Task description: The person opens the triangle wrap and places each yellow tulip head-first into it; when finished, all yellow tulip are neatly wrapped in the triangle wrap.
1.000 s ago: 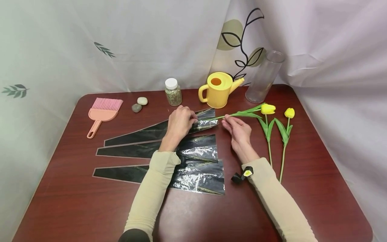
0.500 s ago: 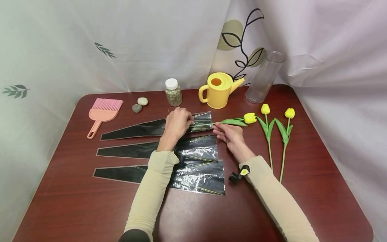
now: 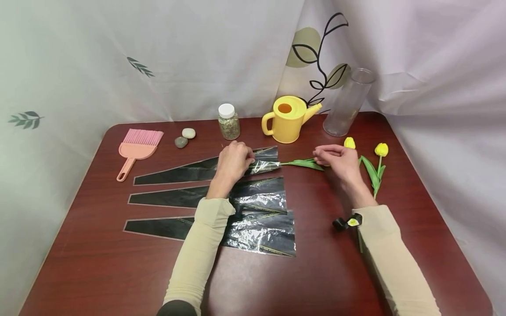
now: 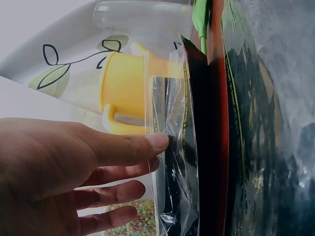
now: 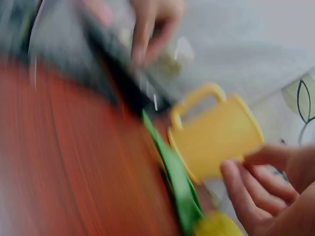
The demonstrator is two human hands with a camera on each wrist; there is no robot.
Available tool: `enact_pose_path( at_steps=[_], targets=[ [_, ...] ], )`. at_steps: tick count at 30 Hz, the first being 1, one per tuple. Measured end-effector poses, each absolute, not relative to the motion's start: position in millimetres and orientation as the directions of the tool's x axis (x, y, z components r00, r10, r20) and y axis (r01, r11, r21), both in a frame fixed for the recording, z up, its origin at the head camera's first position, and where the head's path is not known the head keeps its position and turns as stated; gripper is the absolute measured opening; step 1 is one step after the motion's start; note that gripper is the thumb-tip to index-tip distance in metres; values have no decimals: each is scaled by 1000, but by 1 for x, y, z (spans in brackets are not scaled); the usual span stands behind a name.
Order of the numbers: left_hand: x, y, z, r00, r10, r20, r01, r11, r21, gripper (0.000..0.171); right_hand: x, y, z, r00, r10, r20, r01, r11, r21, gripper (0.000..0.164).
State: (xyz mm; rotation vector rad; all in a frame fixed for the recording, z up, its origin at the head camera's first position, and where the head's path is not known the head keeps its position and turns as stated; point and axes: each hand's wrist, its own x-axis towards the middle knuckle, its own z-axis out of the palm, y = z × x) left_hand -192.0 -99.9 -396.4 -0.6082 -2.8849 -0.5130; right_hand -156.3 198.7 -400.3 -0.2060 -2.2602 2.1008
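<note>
My left hand pinches the clear film at the upper edge of the farthest black-and-clear flower sleeve, thumb on the near side. A yellow tulip lies with its stem running into that sleeve's wide right end, its leaves outside. Over the bloom is my right hand, mostly hiding it in the head view. In the right wrist view the fingers are loosely bent beside the yellow bloom and hold nothing. Two more sleeves lie flat in front of the first.
Behind stand a yellow watering can, a white-capped jar and a clear glass vase. Another two tulips lie right, partly under the right arm. A pink brush-and-dustpan and two pebbles are at left.
The tulip has slid left, its stem deeper in the sleeve. My right hand let go of the stem and moved right to the bloom. My left hand keeps pinching the sleeve.
</note>
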Motion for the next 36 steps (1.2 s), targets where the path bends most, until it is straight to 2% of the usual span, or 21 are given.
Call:
enact_pose_path(
  at_steps=[2, 4, 7, 9, 12, 21, 27, 36],
  targets=[
    [-192, -99, -396, -907, 367, 208, 416, 860, 295, 7, -158, 209, -400, -991, 97, 92, -50, 372, -927, 21],
    [-192, -99, -396, -908, 368, 203, 415, 861, 295, 7, -160, 216, -402, -973, 20, 229, -166, 628, -760, 14],
    [-191, -98, -397, -910, 366, 197, 411, 861, 298, 7, -163, 220, -406, -923, -161, 350, -335, 785, -521, 9],
    [-191, -98, -397, -911, 364, 193, 408, 862, 301, 7, -166, 220, -408, -883, -280, 376, -428, 811, -399, 8],
    [-191, -98, -397, -911, 363, 193, 408, 862, 301, 6, -169, 220, -411, -842, -390, 372, -502, 819, -278, 9],
    [-193, -98, -398, -907, 368, 203, 415, 861, 293, 6, -173, 219, -414, -800, -472, 369, -541, 834, -108, 8],
    [-193, -97, -399, -902, 384, 197, 427, 861, 277, 5, -178, 219, -414, -777, -520, 355, -578, 812, -76, 7],
    [-191, -92, -400, -885, 412, 215, 460, 847, 269, 5, -186, 196, -409, -715, -606, 349, -683, 712, -163, 6]
  ],
)
